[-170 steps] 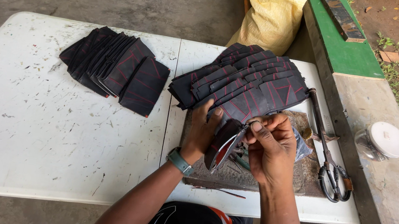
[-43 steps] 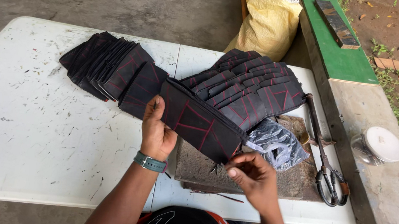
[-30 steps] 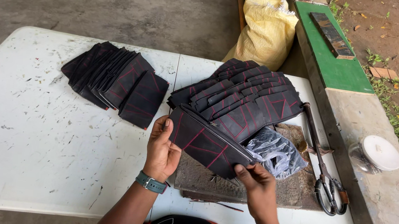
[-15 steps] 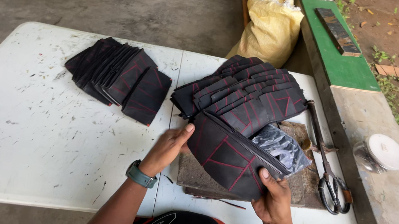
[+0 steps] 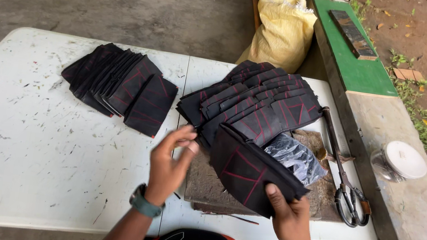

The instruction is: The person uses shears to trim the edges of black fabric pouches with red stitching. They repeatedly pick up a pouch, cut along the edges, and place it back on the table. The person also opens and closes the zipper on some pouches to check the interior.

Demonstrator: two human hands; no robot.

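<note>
Black red-stitched piece (image 5: 248, 168) is gripped at its lower corner by right hand (image 5: 291, 221); left hand (image 5: 169, 163) is held open beside it. Bare white table (image 5: 27, 156) lies leftward.

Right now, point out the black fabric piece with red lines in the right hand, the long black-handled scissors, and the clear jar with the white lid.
black fabric piece (image 5: 245, 171), head view, its flat middle.
scissors (image 5: 348, 201), head view, handle loops.
jar (image 5: 405, 159), head view, lid top.
</note>
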